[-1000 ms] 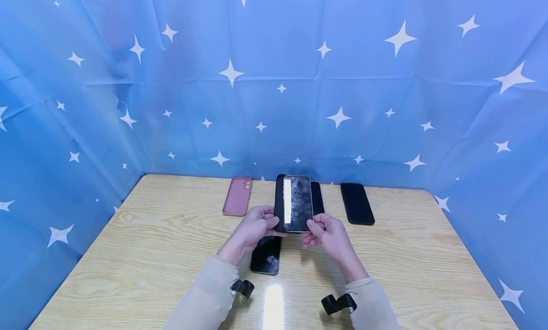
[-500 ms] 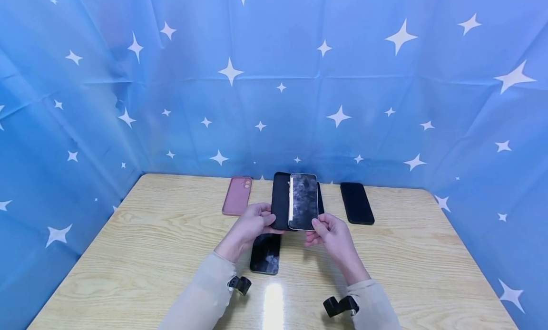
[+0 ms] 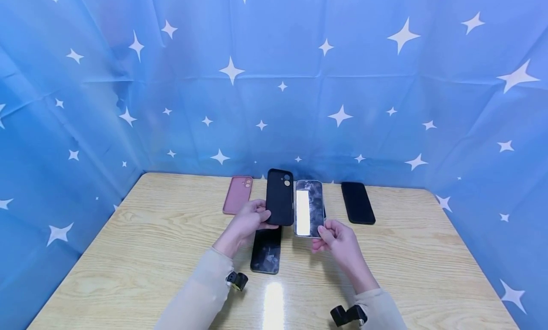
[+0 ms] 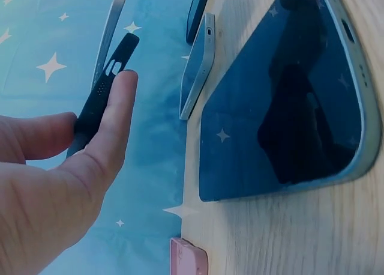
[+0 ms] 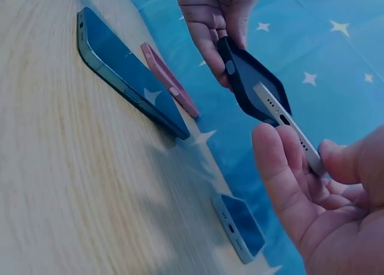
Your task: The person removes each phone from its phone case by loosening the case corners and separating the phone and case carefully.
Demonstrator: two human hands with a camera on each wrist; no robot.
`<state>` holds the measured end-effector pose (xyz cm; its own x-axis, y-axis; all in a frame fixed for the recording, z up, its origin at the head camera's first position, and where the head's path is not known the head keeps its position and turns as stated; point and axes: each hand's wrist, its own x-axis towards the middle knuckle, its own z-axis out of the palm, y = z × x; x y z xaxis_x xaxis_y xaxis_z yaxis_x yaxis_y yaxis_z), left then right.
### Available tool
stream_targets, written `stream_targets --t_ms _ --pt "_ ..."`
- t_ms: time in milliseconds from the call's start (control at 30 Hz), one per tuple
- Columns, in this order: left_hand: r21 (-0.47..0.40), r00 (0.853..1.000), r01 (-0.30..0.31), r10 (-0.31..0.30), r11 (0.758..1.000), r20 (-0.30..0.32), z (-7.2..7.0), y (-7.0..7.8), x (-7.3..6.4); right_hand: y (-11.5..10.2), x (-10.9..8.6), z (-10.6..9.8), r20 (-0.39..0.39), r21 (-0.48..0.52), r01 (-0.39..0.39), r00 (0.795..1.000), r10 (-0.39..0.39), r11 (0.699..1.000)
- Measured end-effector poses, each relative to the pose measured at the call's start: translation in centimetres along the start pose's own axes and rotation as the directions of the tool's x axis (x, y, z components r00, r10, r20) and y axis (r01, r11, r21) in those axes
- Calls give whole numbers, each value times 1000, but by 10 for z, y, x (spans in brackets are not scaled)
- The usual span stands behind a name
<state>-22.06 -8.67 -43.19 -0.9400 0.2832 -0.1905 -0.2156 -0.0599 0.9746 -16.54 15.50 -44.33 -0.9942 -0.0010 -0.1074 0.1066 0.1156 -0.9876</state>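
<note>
My left hand (image 3: 249,219) pinches a black phone case (image 3: 279,201) by its lower left edge, its hollow inner side and camera cutouts facing me. Beside it, my right hand (image 3: 339,237) holds a phone (image 3: 314,206) with a pale metal frame by its lower right corner, thumb on the screen side. Both are raised above the table. In the right wrist view the phone (image 5: 294,128) overlaps the case (image 5: 246,71) in sight; the head view has them side by side. On the table below lies another phone (image 3: 265,256), screen up, its top hidden behind the case and left hand.
A pink phone case (image 3: 237,197) lies at the back left of the wooden table (image 3: 150,254). At the back right is a black phone or case (image 3: 358,204). Another phone (image 5: 240,227) lies behind the held one, mostly hidden in the head view. Star-patterned blue cloth (image 3: 299,97) hangs behind.
The phone, at first in front of the black case, has moved right and slightly down with my right hand. My left hand has shifted the case left and up, showing its inside.
</note>
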Motion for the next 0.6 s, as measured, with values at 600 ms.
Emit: stream_targets --t_ms 600 --pt "47 998 28 -25 999 -57 -11 5 7 14 -22 1 41 -23 -79 996 80 997"
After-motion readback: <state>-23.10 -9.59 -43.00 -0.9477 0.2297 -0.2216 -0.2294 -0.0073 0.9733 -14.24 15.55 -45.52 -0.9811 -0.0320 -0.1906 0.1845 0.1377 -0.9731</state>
